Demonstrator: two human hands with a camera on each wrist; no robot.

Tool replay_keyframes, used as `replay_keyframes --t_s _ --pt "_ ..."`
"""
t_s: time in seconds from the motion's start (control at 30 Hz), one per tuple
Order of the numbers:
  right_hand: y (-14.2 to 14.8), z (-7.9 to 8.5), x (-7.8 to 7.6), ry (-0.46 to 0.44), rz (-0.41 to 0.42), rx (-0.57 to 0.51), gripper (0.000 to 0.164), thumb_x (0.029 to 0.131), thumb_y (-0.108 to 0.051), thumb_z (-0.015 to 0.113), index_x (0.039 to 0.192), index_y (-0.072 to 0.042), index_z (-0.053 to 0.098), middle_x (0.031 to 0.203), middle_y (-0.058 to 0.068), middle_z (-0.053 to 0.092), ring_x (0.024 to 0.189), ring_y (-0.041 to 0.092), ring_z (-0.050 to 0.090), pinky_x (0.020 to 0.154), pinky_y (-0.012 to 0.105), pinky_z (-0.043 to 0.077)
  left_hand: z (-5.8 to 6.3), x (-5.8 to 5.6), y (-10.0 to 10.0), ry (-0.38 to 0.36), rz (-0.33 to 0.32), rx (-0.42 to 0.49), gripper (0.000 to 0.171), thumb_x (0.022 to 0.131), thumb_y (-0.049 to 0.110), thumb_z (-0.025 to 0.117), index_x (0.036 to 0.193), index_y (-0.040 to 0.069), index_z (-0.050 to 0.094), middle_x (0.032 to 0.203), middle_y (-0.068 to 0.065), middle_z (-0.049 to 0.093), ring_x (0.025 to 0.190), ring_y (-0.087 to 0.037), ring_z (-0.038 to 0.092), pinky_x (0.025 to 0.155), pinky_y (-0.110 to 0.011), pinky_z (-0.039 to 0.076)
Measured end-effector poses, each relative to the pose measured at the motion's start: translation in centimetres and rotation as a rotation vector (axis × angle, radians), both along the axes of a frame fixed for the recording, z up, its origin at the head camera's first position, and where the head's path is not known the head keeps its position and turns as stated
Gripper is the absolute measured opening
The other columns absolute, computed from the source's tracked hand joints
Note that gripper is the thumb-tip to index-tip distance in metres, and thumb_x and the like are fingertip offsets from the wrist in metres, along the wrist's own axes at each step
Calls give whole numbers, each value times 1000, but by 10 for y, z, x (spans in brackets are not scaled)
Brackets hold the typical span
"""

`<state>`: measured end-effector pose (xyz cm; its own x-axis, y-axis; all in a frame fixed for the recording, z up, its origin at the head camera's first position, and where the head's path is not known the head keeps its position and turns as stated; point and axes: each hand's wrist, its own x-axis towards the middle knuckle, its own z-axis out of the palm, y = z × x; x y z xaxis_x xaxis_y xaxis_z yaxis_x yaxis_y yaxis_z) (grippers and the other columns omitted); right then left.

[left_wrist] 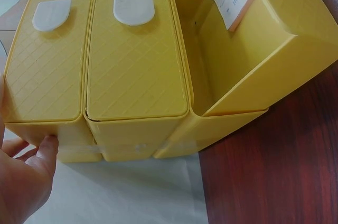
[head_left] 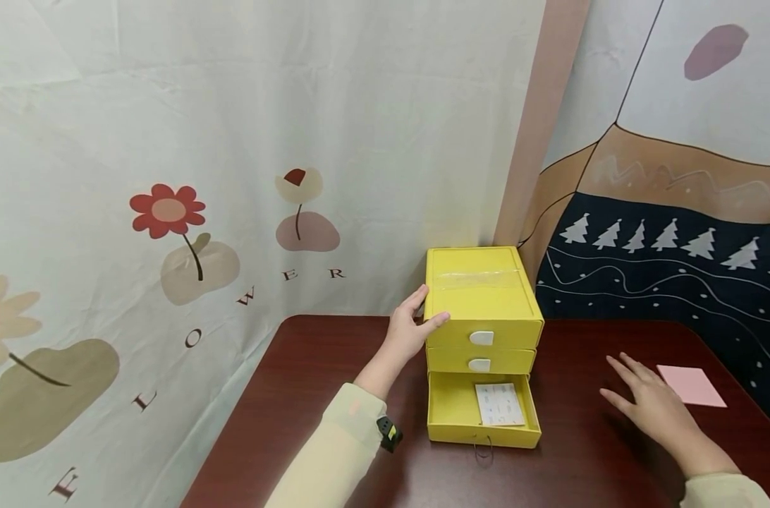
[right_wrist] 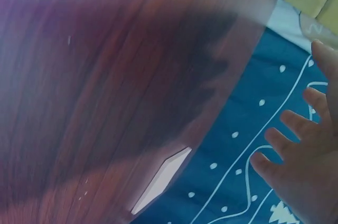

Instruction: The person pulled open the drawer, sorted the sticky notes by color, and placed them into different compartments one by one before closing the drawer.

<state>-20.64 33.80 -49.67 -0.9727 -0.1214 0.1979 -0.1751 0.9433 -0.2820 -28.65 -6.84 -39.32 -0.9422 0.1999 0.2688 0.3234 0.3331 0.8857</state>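
A yellow three-drawer box (head_left: 480, 289) stands on the table, its bottom drawer (head_left: 451, 402) pulled out and its two upper drawers closed. Inside the pulled-out drawer lies a white paper (head_left: 500, 405) with small marks on it. My left hand (head_left: 408, 330) touches the left side of the box near the top, thumb by the front edge; the left wrist view shows the thumb (left_wrist: 48, 152) against the yellow side wall. To the right of the box, my right hand (head_left: 653, 403) hovers with fingers spread, holding nothing. A pink paper square (head_left: 692, 385) lies just beyond it.
White tabs (left_wrist: 133, 10) mark the two closed drawers. A thin loop (head_left: 484, 446) hangs at the front of the lower drawer. The dark red-brown table (head_left: 334, 367) meets a printed curtain (head_left: 359, 106) behind the box. A black band (head_left: 390, 434) circles the left wrist.
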Motion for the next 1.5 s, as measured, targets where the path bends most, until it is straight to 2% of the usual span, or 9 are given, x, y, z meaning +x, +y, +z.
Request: replay_keyframes --t_s 0.4,0.5,0.7,0.8,0.9,1.1,1.17,1.33,1.5 --pt "36 0 -12 -133 -106 12 88 91 -54 51 148 2 15 147 37 14 125 61 23 92 77 22 0 0 1 1 3 3 72 86 20 70 145 3 34 152 -14 31 140 -25 31 109 -41 34" --pt "45 -1 -15 -166 -131 -6 93 91 -58 48 148 4 10 146 39 10 124 63 20 92 77 22 7 5 1 -9 3 -4 71 86 16 70 144 -1 33 151 -16 31 140 -29 30 109 -43 33" --pt "65 -5 -20 -199 -145 -45 99 91 -62 43 144 13 6 142 45 5 125 65 13 97 74 17 30 24 3 -15 -4 -4 68 86 12 68 142 -7 33 150 -19 33 138 -32 33 108 -44 34" --pt "74 -8 -21 -257 -181 -86 103 90 -65 42 143 14 1 141 46 -2 127 64 4 98 75 12 34 27 3 -6 -11 -6 68 87 13 68 142 -8 34 149 -19 33 138 -31 33 109 -42 34" --pt "81 -10 -22 -331 -237 -113 108 88 -68 40 142 15 -3 140 45 -7 126 65 2 94 78 14 35 28 3 -2 -17 -6 68 87 14 68 142 -7 33 149 -19 32 138 -31 33 108 -41 34" --pt "85 -11 -22 -438 -391 -125 108 87 -58 51 138 22 -2 139 47 -5 122 66 8 97 76 18 30 24 2 -11 -34 14 68 87 13 67 142 -8 32 150 -21 31 137 -32 35 107 -42 36" --pt "85 -10 -23 -450 -433 -128 106 87 -52 54 138 23 -2 139 47 -2 121 66 10 98 75 20 22 17 1 -18 -38 32 69 87 13 68 143 -6 32 151 -21 30 137 -32 35 106 -43 37" --pt "85 -9 -24 -480 -517 -107 100 89 -45 54 135 26 1 130 49 9 114 65 21 94 72 30 2 1 1 -21 -19 46 72 86 20 70 146 4 33 153 -12 29 138 -25 35 107 -40 37" --pt "84 -8 -22 -553 -627 -114 92 91 -43 49 133 28 7 125 49 12 113 62 24 94 66 35 -2 -1 1 -19 0 26 73 85 27 70 146 7 34 153 -8 32 137 -20 36 106 -37 38"
